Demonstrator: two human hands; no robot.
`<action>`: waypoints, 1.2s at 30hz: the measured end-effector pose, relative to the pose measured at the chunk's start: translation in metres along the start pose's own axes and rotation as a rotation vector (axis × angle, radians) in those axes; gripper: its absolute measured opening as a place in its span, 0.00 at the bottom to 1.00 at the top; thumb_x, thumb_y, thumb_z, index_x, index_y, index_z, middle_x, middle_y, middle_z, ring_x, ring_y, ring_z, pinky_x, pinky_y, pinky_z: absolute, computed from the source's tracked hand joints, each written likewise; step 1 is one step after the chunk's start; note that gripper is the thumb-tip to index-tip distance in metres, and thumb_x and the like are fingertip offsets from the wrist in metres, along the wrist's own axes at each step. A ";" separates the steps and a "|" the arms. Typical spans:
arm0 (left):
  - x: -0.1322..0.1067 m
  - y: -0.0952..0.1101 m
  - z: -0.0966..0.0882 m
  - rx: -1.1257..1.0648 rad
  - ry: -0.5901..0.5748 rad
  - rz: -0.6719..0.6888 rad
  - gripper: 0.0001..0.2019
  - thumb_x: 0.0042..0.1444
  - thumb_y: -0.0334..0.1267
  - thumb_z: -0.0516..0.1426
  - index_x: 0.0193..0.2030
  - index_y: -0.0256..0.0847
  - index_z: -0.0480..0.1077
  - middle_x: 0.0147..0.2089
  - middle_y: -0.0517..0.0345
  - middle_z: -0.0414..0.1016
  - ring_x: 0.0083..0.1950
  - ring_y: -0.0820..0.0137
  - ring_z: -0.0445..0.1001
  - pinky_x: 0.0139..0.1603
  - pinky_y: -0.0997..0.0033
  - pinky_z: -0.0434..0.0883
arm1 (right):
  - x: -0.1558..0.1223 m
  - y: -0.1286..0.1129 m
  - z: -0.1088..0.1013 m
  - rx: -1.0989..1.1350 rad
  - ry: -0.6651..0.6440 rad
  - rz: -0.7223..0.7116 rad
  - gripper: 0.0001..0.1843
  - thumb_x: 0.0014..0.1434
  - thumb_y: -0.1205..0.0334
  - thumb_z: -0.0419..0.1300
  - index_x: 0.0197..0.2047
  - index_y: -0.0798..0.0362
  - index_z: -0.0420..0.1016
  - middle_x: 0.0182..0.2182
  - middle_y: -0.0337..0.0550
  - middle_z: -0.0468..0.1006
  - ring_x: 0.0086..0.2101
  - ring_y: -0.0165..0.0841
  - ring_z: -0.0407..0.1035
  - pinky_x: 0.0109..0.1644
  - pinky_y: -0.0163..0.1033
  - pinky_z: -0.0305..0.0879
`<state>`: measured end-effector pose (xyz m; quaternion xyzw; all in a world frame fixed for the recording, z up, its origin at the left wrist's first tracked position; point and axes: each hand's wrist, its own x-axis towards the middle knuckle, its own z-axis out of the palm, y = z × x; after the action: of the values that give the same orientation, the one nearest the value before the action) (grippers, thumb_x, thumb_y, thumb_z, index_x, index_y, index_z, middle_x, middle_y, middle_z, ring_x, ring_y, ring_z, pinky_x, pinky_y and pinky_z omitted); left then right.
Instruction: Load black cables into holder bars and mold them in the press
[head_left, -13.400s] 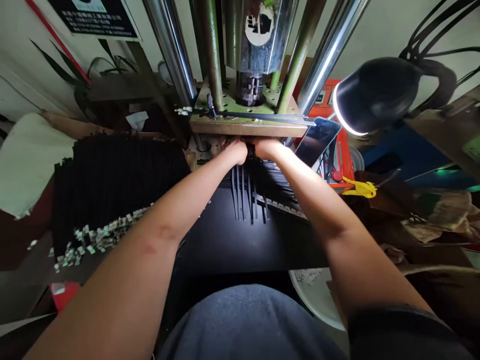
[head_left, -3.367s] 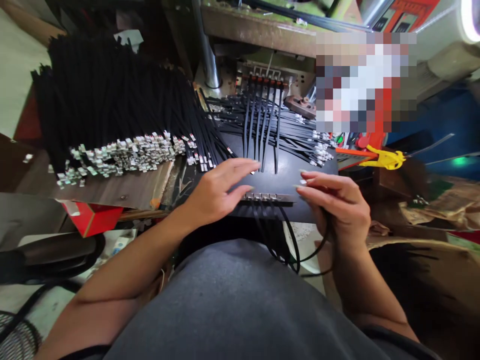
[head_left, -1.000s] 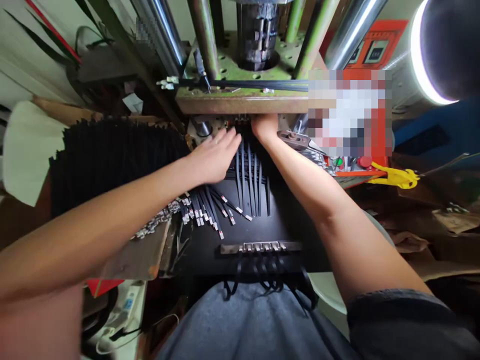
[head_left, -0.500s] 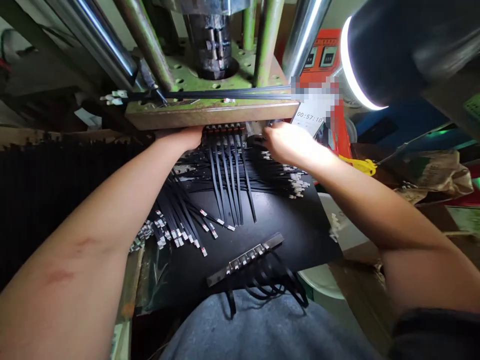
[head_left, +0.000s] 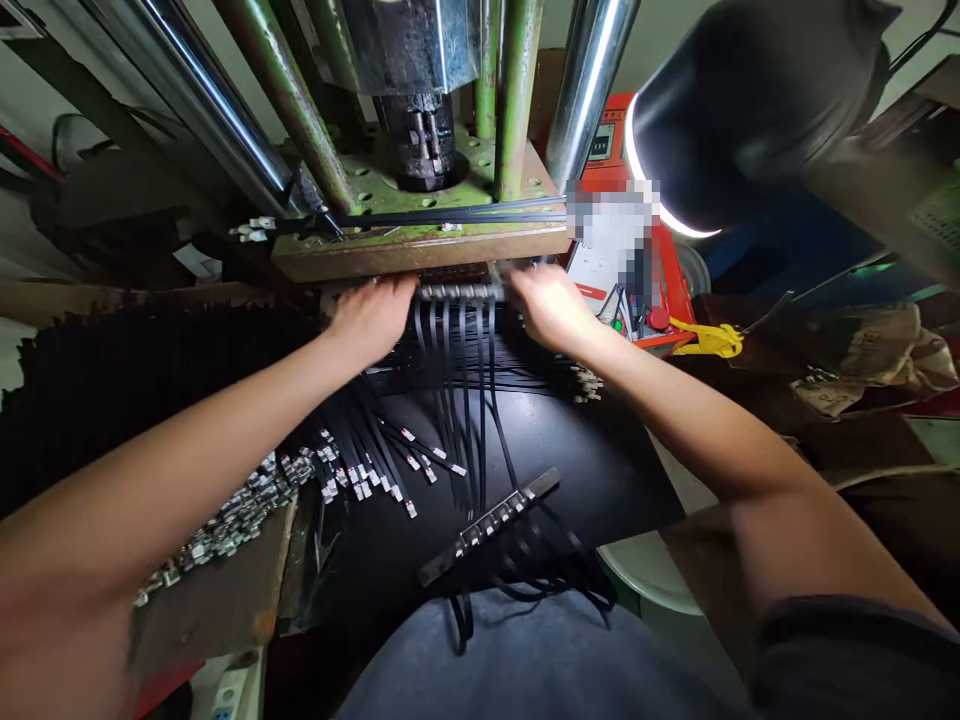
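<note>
The left hand [head_left: 373,320] and the right hand [head_left: 551,305] reached forward to the front edge of a press bed plated in green [head_left: 420,240], one at each end of a metal holding bar [head_left: 459,292]. The bar lay crosswise just below that edge, its long axis running left to right, so it sat between the hands and straight ahead of the person. The left grip was curled down at the bar's left end and the right grip at its right end, with the fingers bent in toward it. Whether either was clamped on the bar or only resting against it could not be told, since the fingertips were mostly hidden.

Black flat straps [head_left: 465,370] hung from the bar in a row and ran toward the person across a black counter [head_left: 585,470]. A second metal bar [head_left: 487,525] lay tilted on that counter nearer the body, with black straps looped beneath it. Loose straps with silver tips [head_left: 375,455] were fanned out left of the row, beside a large stacked bundle of black straps [head_left: 150,400]. A lamp [head_left: 750,110] shone from the right.
</note>
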<state>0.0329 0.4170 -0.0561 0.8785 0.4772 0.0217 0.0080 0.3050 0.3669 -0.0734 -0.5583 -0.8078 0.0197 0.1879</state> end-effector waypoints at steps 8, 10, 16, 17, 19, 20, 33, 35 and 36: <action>-0.062 0.107 0.011 0.036 -0.148 0.525 0.11 0.63 0.30 0.50 0.39 0.35 0.75 0.42 0.44 0.75 0.51 0.54 0.69 0.47 0.59 0.66 | -0.172 -0.006 -0.025 0.160 -0.198 -0.137 0.22 0.61 0.62 0.59 0.58 0.48 0.71 0.36 0.48 0.78 0.35 0.43 0.74 0.37 0.49 0.76; -0.057 0.124 0.015 0.003 -0.130 0.524 0.12 0.62 0.28 0.50 0.45 0.35 0.75 0.45 0.43 0.76 0.52 0.53 0.69 0.47 0.58 0.67 | -0.175 -0.003 -0.024 0.261 -0.142 -0.119 0.19 0.63 0.63 0.57 0.57 0.47 0.73 0.40 0.50 0.79 0.40 0.43 0.75 0.42 0.50 0.78; -0.075 0.135 0.009 -0.771 -0.389 0.247 0.27 0.71 0.49 0.39 0.37 0.40 0.76 0.38 0.52 0.80 0.39 0.67 0.77 0.42 0.70 0.73 | -0.164 -0.006 -0.023 0.377 -0.042 -0.123 0.26 0.60 0.70 0.56 0.62 0.49 0.70 0.54 0.50 0.77 0.50 0.45 0.75 0.53 0.51 0.75; -0.083 0.139 0.007 -0.962 -0.521 0.240 0.29 0.71 0.52 0.39 0.36 0.40 0.76 0.36 0.54 0.80 0.37 0.68 0.78 0.39 0.72 0.73 | -0.160 -0.013 -0.021 0.381 -0.069 -0.167 0.28 0.59 0.71 0.57 0.62 0.48 0.69 0.55 0.48 0.76 0.52 0.45 0.74 0.55 0.51 0.74; -0.096 0.148 0.000 -1.288 -0.691 0.229 0.22 0.66 0.54 0.49 0.37 0.39 0.74 0.36 0.54 0.80 0.37 0.68 0.78 0.37 0.72 0.74 | -0.147 -0.026 -0.014 0.368 -0.100 -0.220 0.25 0.56 0.72 0.59 0.57 0.47 0.73 0.53 0.44 0.78 0.51 0.43 0.74 0.56 0.48 0.73; -0.100 0.151 -0.004 -1.399 -0.717 0.210 0.17 0.62 0.51 0.56 0.40 0.38 0.73 0.36 0.54 0.80 0.37 0.67 0.78 0.37 0.71 0.74 | -0.138 -0.030 -0.012 0.353 -0.088 -0.210 0.22 0.55 0.73 0.58 0.52 0.47 0.75 0.49 0.44 0.80 0.48 0.42 0.75 0.53 0.47 0.74; -0.196 0.080 -0.004 -0.180 -0.298 0.318 0.14 0.53 0.45 0.67 0.40 0.41 0.71 0.46 0.54 0.73 0.45 0.61 0.72 0.50 0.59 0.66 | -0.166 -0.034 -0.005 0.149 -0.188 -0.393 0.25 0.54 0.68 0.65 0.56 0.50 0.72 0.69 0.56 0.56 0.68 0.56 0.47 0.65 0.70 0.54; -0.220 0.095 0.005 -0.143 -0.374 0.376 0.11 0.54 0.42 0.65 0.37 0.40 0.70 0.43 0.54 0.73 0.41 0.63 0.72 0.44 0.63 0.65 | -0.183 -0.049 0.003 0.111 -0.200 -0.443 0.15 0.60 0.70 0.59 0.50 0.49 0.74 0.66 0.52 0.62 0.68 0.53 0.50 0.66 0.72 0.51; -0.225 0.099 0.006 -0.124 -0.369 0.381 0.09 0.56 0.40 0.64 0.36 0.39 0.70 0.42 0.53 0.73 0.40 0.63 0.72 0.43 0.63 0.66 | -0.185 -0.051 0.005 0.101 -0.184 -0.460 0.13 0.63 0.71 0.55 0.48 0.50 0.75 0.63 0.51 0.67 0.66 0.51 0.54 0.66 0.71 0.52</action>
<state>-0.0063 0.1748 -0.0657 0.9395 0.2913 -0.1083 0.1443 0.3138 0.1808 -0.1179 -0.3457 -0.9253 0.0675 0.1406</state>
